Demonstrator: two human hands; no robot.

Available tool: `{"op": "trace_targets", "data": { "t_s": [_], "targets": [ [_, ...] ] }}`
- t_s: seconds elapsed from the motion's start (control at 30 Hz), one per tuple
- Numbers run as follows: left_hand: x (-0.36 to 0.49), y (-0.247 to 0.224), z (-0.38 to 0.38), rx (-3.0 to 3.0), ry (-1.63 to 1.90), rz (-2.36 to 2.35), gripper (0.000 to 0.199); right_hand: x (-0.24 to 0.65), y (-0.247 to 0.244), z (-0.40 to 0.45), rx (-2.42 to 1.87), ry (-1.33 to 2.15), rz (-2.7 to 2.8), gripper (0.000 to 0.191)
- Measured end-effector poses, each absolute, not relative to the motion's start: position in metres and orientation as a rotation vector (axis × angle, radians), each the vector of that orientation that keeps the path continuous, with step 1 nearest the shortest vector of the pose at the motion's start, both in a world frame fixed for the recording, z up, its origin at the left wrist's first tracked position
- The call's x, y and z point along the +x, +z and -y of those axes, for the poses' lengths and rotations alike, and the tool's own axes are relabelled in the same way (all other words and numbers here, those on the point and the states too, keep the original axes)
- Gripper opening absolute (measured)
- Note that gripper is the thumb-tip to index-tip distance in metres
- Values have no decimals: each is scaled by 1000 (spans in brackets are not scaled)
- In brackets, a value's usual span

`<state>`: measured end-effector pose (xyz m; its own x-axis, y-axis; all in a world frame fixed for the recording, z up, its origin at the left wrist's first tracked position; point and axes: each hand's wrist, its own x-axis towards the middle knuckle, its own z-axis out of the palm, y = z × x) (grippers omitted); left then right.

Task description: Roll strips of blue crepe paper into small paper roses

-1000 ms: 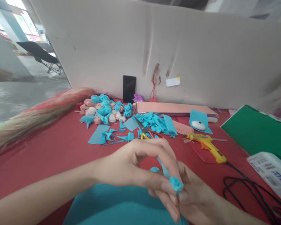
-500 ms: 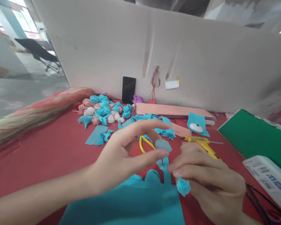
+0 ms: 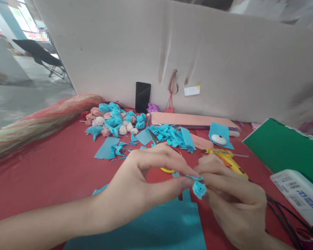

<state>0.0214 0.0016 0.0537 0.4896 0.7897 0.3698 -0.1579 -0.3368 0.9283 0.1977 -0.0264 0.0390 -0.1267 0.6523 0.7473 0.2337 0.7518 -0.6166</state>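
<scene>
Between both hands is a small blue paper rose [image 3: 199, 189]. My right hand [image 3: 231, 196] is closed around its base, with the bloom facing me. My left hand [image 3: 151, 177] pinches a small blue paper piece [image 3: 195, 177] between thumb and index finger, right at the rose's upper edge. Below the hands lies a large blue paper sheet [image 3: 146, 225] with cut strips at its far edge. Scissors with yellow handles [image 3: 167, 170] lie partly hidden behind my left hand.
Blue, pink and white paper flowers [image 3: 114, 121] are heaped at the back left, beside blue scraps [image 3: 169, 135]. A yellow glue gun [image 3: 228, 161] lies behind my right hand. A phone [image 3: 143, 97] leans on the panel. A green board [image 3: 287, 149] and white power strip [image 3: 297, 198] stand right.
My left hand has moved right and down, bringing the small blue piece against the rose. My right hand has shifted slightly up and left with the rose.
</scene>
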Motion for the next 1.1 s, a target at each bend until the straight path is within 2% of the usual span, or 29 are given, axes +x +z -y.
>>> {"op": "trace_targets", "data": {
  "t_s": [0.47,0.8,0.97,1.1],
  "targets": [
    [18,57,-3,1732,985,-643,20,194,40,26,-745,493,1631,27],
    [18,56,-6,1672,917,-594,8,196,38,27,-756,504,1664,19],
    [17,56,-8,1647,898,-556,13,196,40,28,-802,544,1661,27],
    [19,57,-8,1607,894,-567,16,196,40,29,-814,574,1649,26]
  ]
}}
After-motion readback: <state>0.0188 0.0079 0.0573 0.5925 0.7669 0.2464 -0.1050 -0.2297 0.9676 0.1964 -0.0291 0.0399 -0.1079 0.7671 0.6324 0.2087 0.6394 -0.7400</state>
